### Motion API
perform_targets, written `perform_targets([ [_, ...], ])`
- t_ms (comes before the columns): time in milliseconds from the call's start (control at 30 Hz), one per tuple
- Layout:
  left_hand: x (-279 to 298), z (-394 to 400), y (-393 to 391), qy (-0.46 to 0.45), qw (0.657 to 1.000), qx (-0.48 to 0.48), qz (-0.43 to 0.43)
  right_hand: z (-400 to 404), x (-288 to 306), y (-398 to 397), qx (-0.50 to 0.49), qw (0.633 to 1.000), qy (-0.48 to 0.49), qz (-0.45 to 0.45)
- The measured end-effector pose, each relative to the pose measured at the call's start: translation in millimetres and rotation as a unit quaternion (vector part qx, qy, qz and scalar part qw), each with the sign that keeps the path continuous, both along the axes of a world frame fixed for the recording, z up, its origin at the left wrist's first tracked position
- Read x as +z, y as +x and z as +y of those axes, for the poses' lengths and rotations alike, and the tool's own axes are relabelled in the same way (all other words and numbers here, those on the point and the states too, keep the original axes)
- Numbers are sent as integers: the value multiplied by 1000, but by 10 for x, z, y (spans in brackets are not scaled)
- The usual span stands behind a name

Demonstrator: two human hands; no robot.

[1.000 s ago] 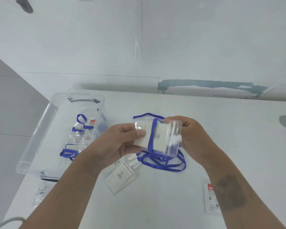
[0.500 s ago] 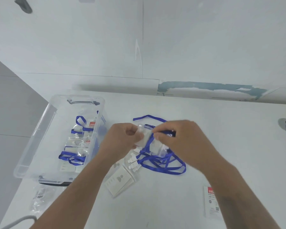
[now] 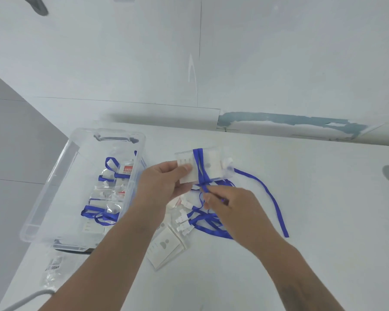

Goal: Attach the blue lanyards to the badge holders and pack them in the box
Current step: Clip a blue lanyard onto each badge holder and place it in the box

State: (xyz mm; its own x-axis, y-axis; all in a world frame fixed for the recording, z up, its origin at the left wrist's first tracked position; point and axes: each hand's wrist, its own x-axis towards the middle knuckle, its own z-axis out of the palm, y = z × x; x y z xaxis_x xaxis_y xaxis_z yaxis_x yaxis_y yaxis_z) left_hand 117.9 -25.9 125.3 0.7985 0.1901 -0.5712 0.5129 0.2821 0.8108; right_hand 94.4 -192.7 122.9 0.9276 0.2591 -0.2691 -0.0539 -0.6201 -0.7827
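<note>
Left hand (image 3: pixel 164 182) grips a badge holder (image 3: pixel 202 167) above the worktop (image 3: pixel 301 221), thumb on its face. Right hand (image 3: pixel 231 207), just below, pinches the blue lanyard (image 3: pixel 200 167) wrapped around it. Clear box (image 3: pixel 54 187) stands left of both hands.

A white bench (image 3: pixel 323 221) is seen filling the lower right, butted up against a pale white wall (image 3: pixel 279 52). A vertical seam (image 3: pixel 200 41) is visible in the wall at 12 o'clock. Toward 3 o'clock, a strip of chipped teal paint (image 3: pixel 279 118) is exposed along the wall's base. Grey floor tiles (image 3: pixel 14 142) are seen at 9 o'clock. Light is soft and even.
</note>
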Motion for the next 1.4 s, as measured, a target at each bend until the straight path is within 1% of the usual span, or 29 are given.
perform_targets([
  [67,-43,2,-18,121,993,-7,-10,7,39,-50,52,992,-105,-55],
  [100,-46,18,-32,175,984,-29,-21,-11,98,-38,66,985,-139,-81],
  [133,-49,38,-44,210,975,-60,-29,-37,167,-10,72,980,-155,-105],
  [167,-46,61,-62,225,969,-94,-32,-68,242,22,74,978,-151,-123],
  [233,-14,108,-102,202,965,-163,-23,-140,377,118,62,986,-104,-118],
  [300,27,147,-139,161,956,-245,-9,-221,462,225,46,995,-40,-74],
  [367,62,191,-155,124,940,-319,2,-285,509,305,42,999,20,-13],
  [433,83,255,-166,68,933,-353,8,-316,486,363,39,993,87,63],
  [467,95,276,-174,32,934,-357,7,-316,450,369,33,985,132,108],
  [500,102,293,-184,-8,936,-353,3,-311,399,361,18,969,196,150],
  [567,112,265,-209,-88,941,-326,-6,-253,272,334,-47,914,336,222],
  [600,105,225,-223,-116,947,-299,-7,-220,215,308,-78,891,377,241],
  [700,66,58,-264,-168,968,-183,16,-85,60,204,-132,854,440,245],
  [767,56,-49,-292,-196,973,-118,25,-13,-30,162,-177,823,482,242],
  [800,63,-92,-303,-208,973,-94,25,2,-63,149,-203,814,488,240],
  [867,87,-149,-316,-214,975,-56,19,1,-117,150,-248,780,514,257],
  [900,102,-176,-316,-207,977,-41,18,-7,-101,146,-250,763,532,267],
  [933,108,-197,-313,-198,980,-24,19,-15,-59,145,-238,762,540,268],
  [967,106,-209,-313,-189,982,-8,19,-3,-37,141,-231,779,525,253],
  [1033,124,-230,-315,-174,984,-9,20,2,-56,142,-214,852,442,182],
  [1067,134,-239,-318,-156,987,-29,22,0,-54,156,-220,880,395,145],
  [1100,139,-232,-317,-114,991,-65,25,-3,-46,164,-228,893,368,124],
  [1133,155,-222,-309,-50,992,-109,25,-31,-49,179,-233,896,357,122],
  [1167,171,-183,-302,16,988,-151,21,-56,-40,184,-232,897,353,130],
  [1200,204,-180,-283,60,981,-182,8,-114,-4,198,-220,903,344,134],
  [1233,233,-161,-265,78,978,-195,-9,-147,22,210,-202,914,325,137],
  [1333,378,-161,-233,81,978,-188,-51,-230,110,225,-138,955,226,131],
  [1400,432,-187,-229,109,973,-191,-66,-261,162,257,-102,970,179,128],
])
